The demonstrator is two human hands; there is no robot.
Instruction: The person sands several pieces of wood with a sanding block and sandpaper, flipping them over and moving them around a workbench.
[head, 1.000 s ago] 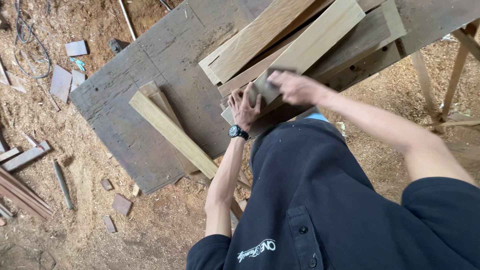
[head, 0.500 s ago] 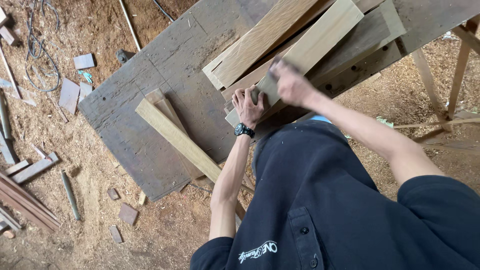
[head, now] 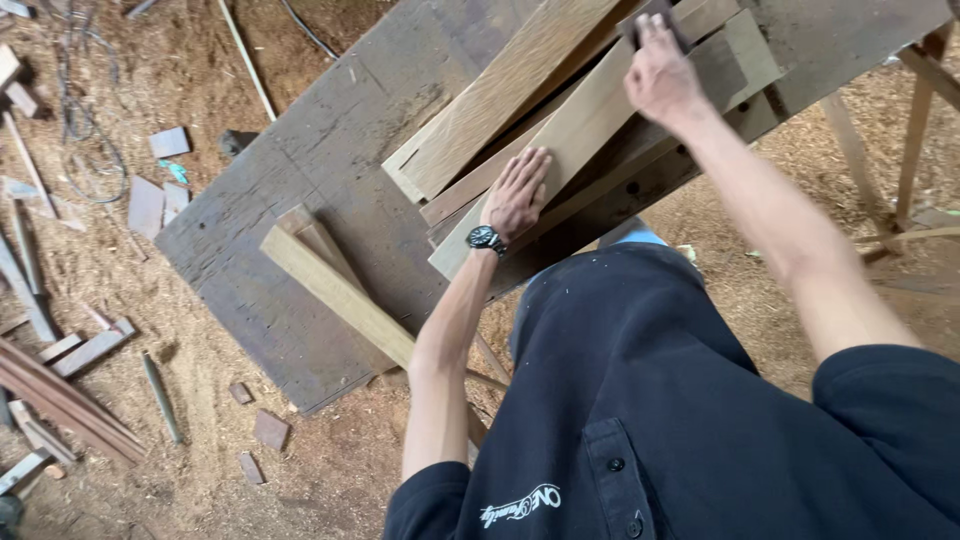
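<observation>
1. A pale wooden board (head: 600,120) is pinned flat under the left hand (head: 517,192), palm down and fingers spread open, with a dark wristwatch (head: 485,238) worn just behind it.
2. A small dark block (head: 655,18) is pressed onto the far end of the same board by the right hand (head: 660,75), whose grip is closed over the block.
3. The board is seen lying aslant on a stack of other planks (head: 500,100), all carried by a dark, weathered surface (head: 300,220).
4. A lighter beam (head: 335,295) is laid across the near part of that surface, well apart from both hands.
5. A dark shirt (head: 680,420) fills the lower right of the view.
6. The floor (head: 120,300) is covered in sawdust and strewn with offcuts (head: 90,350), and a wooden trestle leg (head: 915,130) stands at the right edge.
</observation>
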